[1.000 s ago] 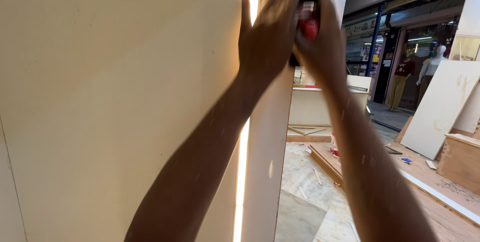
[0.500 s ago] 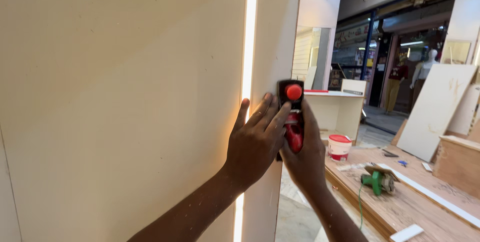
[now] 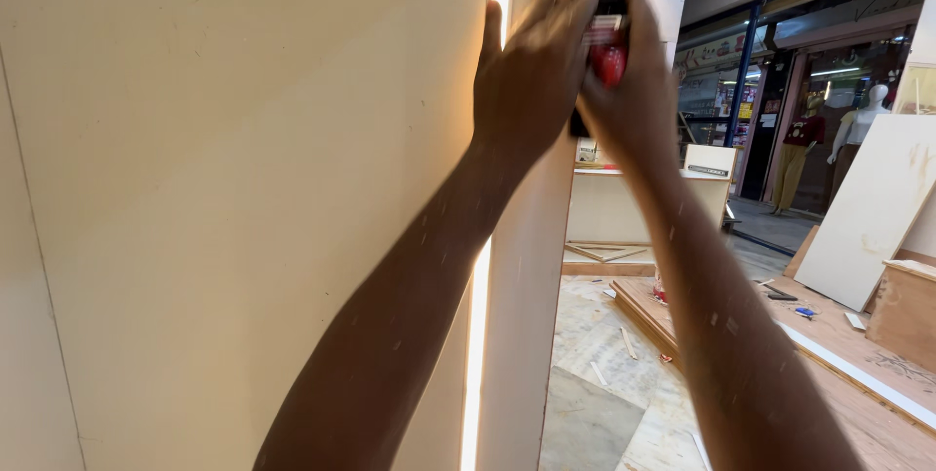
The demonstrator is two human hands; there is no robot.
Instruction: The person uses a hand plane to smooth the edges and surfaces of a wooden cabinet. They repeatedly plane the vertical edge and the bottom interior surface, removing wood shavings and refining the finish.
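- A small black hand tool with red knobs (image 3: 606,13) is gripped from both sides at the top of the view, pressed against the front edge of a tall cream panel (image 3: 526,266).
- The left hand (image 3: 531,76) is wrapped over the tool's near side, fingers spread onto the panel, apparently to steady it against the narrow edge.
- The right hand (image 3: 634,91) is closed around the tool's far side, the lower red knob showing between the two hands.
- Just left of the left hand, a lit vertical strip (image 3: 480,334) is seen in the gap beside a broad cream wall board (image 3: 224,188).
- Below and right of the right hand, a marble floor (image 3: 595,373) strewn with offcuts, a wooden platform (image 3: 858,383) and a leaning sheet (image 3: 868,208) are visible.
- Beyond, shopfront mannequins (image 3: 804,139) are shown behind glass.
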